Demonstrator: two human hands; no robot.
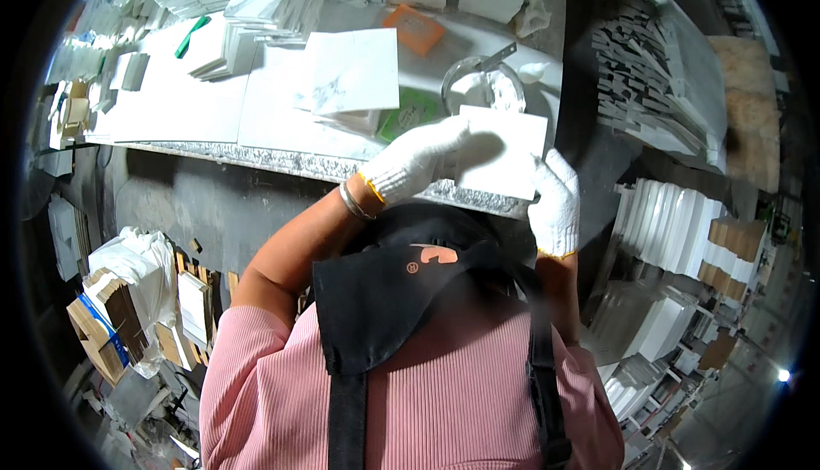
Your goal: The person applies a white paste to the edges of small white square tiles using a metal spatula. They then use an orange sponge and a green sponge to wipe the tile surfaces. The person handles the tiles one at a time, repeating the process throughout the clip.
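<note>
A square white tile (504, 149) is held up at the table's front edge between my two gloved hands. My left hand (420, 155), in a white knit glove with a yellow cuff edge, closes on the tile's left side. Its fingertips lie on the upper face near the corner. My right hand (556, 201), gloved the same way, grips the right edge, with some fingers hidden. Just beyond the tile stands a round bowl (448, 85) of white material, with a flat metal blade (497, 57) across its rim. A grey-veined white tile (357, 68) lies to the left on other pieces.
A green packet (410, 114) and an orange block (414, 29) lie on the worktable (282, 155). Tile stacks (273, 0) stand along its back. At right are piled narrow stone pieces (636, 77) and upright white slabs (662, 222); wrapped boxes (128, 299) stand on the left floor.
</note>
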